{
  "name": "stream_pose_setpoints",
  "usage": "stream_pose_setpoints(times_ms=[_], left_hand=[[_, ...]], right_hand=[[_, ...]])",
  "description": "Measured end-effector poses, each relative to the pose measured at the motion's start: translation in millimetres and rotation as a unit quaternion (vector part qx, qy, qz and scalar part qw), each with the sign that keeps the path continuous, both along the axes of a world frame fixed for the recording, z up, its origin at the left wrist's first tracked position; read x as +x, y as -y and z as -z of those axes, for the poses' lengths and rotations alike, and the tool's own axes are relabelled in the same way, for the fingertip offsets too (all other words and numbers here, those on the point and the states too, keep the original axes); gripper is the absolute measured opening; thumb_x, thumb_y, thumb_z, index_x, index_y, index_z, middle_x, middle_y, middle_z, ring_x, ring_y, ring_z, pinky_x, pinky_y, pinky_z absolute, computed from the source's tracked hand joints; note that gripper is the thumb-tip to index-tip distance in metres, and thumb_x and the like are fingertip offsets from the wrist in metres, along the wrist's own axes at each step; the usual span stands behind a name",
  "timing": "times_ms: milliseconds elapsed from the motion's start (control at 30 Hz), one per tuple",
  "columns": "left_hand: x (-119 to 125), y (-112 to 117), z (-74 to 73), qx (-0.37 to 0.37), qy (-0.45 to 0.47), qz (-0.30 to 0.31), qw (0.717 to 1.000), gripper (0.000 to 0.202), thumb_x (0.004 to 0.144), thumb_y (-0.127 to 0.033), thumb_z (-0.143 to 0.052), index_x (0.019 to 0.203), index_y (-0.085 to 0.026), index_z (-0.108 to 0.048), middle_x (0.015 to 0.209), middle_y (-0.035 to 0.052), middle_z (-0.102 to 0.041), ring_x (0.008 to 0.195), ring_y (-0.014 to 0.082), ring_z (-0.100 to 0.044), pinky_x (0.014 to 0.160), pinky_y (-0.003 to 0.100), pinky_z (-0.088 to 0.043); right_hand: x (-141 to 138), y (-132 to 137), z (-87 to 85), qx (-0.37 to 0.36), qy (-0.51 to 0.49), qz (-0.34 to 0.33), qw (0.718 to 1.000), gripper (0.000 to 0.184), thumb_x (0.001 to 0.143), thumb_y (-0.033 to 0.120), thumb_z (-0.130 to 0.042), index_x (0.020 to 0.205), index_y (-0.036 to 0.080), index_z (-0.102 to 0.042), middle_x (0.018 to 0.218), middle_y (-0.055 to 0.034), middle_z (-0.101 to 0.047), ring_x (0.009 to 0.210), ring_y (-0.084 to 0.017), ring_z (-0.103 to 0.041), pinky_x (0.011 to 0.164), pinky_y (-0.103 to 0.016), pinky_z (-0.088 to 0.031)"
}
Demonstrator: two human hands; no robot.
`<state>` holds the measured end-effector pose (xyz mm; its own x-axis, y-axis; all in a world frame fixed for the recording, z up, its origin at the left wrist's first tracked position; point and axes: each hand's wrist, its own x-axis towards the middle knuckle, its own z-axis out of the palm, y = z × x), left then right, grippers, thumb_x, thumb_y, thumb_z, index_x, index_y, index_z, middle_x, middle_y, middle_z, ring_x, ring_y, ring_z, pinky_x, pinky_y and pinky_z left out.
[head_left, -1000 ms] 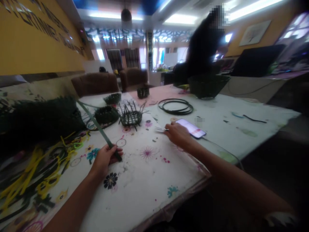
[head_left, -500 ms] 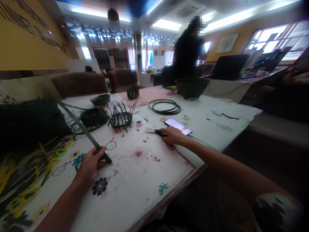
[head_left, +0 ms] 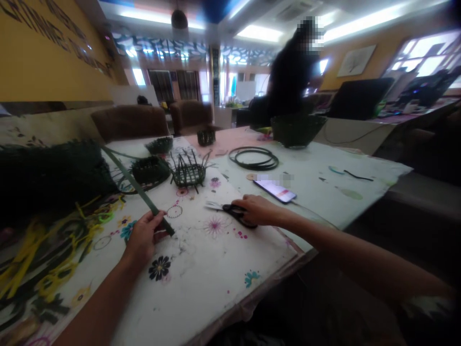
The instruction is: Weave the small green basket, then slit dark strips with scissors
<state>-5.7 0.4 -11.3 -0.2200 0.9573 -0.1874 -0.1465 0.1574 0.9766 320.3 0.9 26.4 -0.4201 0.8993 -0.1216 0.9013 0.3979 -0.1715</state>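
Observation:
My left hand [head_left: 146, 235] pinches a long green strip [head_left: 133, 183] near its lower end; the strip slants up and away to the left. In my right hand [head_left: 259, 210] is a pair of scissors [head_left: 234, 211] with black handles, its blades pointing left toward the strip but apart from it. Beyond the hands stands a small, partly woven basket [head_left: 189, 174] with loose strip ends sticking up. To its left sits a dark green woven piece [head_left: 148, 169]. A phone [head_left: 275, 190] with a lit screen lies just past my right hand.
Green hoops [head_left: 254, 158] lie farther back, near a large dark bowl-shaped basket [head_left: 297, 130]. Two smaller baskets, one of them round [head_left: 206, 138], stand at the back. Yellow and green strips [head_left: 54, 269] are heaped at left. A person in dark clothing [head_left: 293, 77] stands beyond the table.
My right hand has lifted the scissors away from beside the phone and moved them left, nearer the strip. My left hand still holds the strip. The camera view has shifted slightly.

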Motion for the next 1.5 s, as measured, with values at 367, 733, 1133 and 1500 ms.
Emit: stream_pose_setpoints(times_ms=[367,733,1133,1500], left_hand=[[-11,0,-13.1,0.061,-0.058,-0.021,0.996,0.045,0.058,-0.047,-0.076,0.087,-0.016,-0.062,0.069,-0.0002,-0.055,0.060,0.0134,-0.054,0.051,0.028,-0.055],[-17,2,-21.8,0.095,-0.096,-0.041,0.990,0.046,0.058,-0.048,-0.073,0.088,-0.014,-0.063,0.063,-0.0017,-0.052,0.051,0.0121,-0.051,0.044,0.026,-0.050],[-32,5,-47.3,0.141,0.011,-0.113,0.984,0.045,0.052,-0.041,-0.081,0.083,-0.018,-0.058,0.066,-0.0048,-0.052,0.050,0.0090,-0.046,0.042,0.022,-0.044],[-12,22,-58.6,0.190,0.024,-0.140,0.972,0.033,0.062,-0.038,-0.078,0.077,-0.017,-0.058,0.058,-0.0061,-0.047,0.044,0.0071,-0.041,0.038,0.019,-0.040]], right_hand=[[-25,-22,-11.8,-0.079,-0.009,-0.010,0.997,0.061,0.068,0.013,-0.062,0.129,0.021,-0.057,0.102,-0.0134,-0.068,0.090,-0.027,-0.061,0.066,-0.030,-0.041],[-46,-23,-18.6,-0.211,-0.153,0.034,0.965,0.044,0.079,0.022,-0.062,0.122,0.016,-0.062,0.067,-0.0070,-0.068,0.055,-0.020,-0.065,0.050,-0.030,-0.050],[-134,-2,8.2,-0.354,-0.628,-0.055,0.691,0.034,0.073,0.035,-0.071,0.095,0.013,-0.057,0.067,0.0001,-0.060,0.050,-0.010,-0.053,0.047,-0.022,-0.043],[-141,42,20.0,-0.384,-0.582,-0.053,0.715,0.062,0.071,0.057,-0.073,0.112,0.014,-0.053,0.076,-0.0032,-0.063,0.059,-0.011,-0.050,0.055,-0.025,-0.039]])
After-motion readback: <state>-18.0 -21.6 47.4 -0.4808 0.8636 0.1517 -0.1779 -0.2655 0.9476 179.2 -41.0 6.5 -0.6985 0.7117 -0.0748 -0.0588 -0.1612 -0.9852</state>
